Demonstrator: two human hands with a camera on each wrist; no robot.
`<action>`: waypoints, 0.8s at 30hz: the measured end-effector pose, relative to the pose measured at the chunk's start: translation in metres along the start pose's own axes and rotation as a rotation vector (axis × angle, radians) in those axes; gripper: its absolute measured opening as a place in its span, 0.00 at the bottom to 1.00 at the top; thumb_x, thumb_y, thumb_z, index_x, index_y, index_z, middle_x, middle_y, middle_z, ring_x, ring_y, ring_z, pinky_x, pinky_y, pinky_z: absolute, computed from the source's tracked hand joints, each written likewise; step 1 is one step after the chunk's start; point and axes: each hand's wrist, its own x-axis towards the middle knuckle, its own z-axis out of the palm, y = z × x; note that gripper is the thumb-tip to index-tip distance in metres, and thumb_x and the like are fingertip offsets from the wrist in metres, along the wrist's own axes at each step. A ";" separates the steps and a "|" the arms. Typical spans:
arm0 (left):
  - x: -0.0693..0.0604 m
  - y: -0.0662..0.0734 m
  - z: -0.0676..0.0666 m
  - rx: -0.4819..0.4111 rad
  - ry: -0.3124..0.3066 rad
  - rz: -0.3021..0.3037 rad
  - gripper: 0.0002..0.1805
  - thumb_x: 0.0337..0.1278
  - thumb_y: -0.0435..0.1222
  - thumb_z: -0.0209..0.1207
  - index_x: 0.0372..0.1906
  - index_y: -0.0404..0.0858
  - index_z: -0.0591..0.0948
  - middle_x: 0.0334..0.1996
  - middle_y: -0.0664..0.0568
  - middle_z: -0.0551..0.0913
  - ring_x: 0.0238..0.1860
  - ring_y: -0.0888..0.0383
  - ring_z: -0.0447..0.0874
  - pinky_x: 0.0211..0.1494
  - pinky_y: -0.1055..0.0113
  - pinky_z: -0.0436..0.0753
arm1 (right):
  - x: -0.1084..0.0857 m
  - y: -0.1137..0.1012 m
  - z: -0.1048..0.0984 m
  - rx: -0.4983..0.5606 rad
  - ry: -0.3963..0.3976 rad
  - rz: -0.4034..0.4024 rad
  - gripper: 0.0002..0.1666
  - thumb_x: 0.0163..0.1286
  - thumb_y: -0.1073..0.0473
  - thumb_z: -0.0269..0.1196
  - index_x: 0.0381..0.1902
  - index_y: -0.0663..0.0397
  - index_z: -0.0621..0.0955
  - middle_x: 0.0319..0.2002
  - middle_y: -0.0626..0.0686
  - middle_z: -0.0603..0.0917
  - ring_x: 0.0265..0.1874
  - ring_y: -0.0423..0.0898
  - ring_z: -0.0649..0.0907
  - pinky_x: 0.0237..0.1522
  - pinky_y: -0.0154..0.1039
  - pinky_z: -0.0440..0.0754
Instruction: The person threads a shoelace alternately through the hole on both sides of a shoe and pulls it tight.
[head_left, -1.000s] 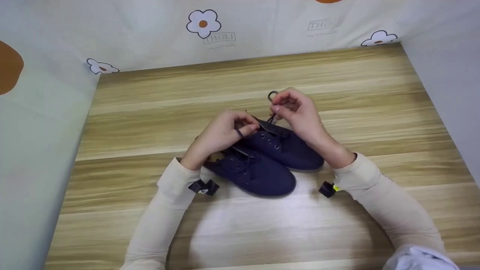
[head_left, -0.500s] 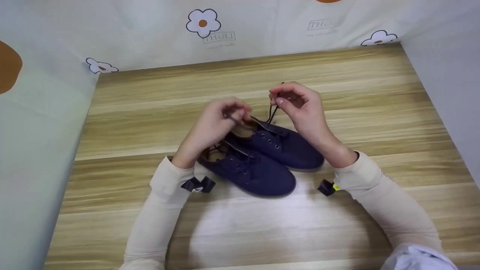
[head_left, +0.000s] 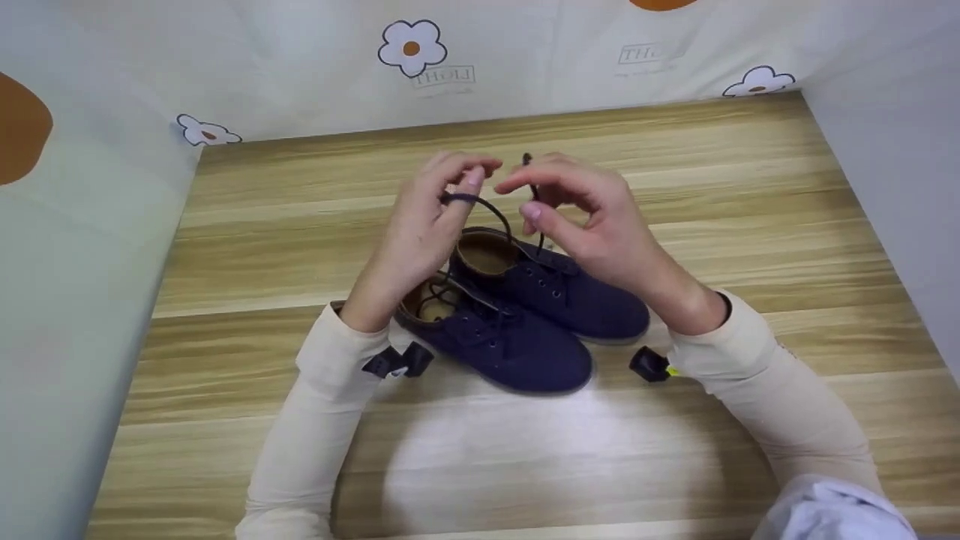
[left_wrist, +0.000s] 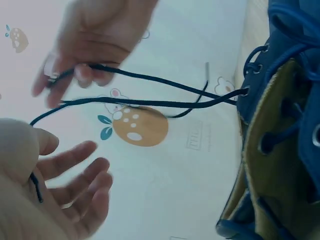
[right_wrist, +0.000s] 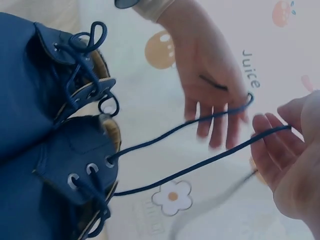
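Note:
Two navy lace-up shoes lie side by side, toes to the lower right. Both lace ends lead up from the far shoe (head_left: 592,300); the near shoe (head_left: 525,352) touches it. My left hand (head_left: 424,214) hovers above the openings, fingers loose, with one shoelace (head_left: 487,206) draped over its thumb. In the left wrist view, that lace's tip hangs by the palm (left_wrist: 40,192). To the right, my right hand (head_left: 592,206) pinches the other shoelace (right_wrist: 215,157) between thumb and fingers, its tip sticking up past the index finger. The hands are close but apart.
The shoes stand on a wood-grain table (head_left: 300,225). Behind it rises a pale flower-printed cloth wall (head_left: 315,67), with more pale sheeting at both sides. Loose laces (head_left: 435,292) lie in the near shoe's opening. Dark wrist cameras (head_left: 649,364) sit at both cuffs.
My left hand has risen away from the shoe openings, its fingers loosening while the lace stays across its thumb. The right hand has risen slightly and moved a little left, still with its lace.

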 end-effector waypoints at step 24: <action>-0.010 -0.045 0.029 0.332 -0.211 -0.051 0.10 0.66 0.34 0.47 0.32 0.37 0.76 0.41 0.45 0.77 0.45 0.47 0.68 0.51 0.56 0.67 | -0.021 0.039 0.022 -0.284 -0.084 0.234 0.11 0.67 0.56 0.66 0.43 0.55 0.86 0.36 0.50 0.88 0.27 0.40 0.81 0.31 0.29 0.79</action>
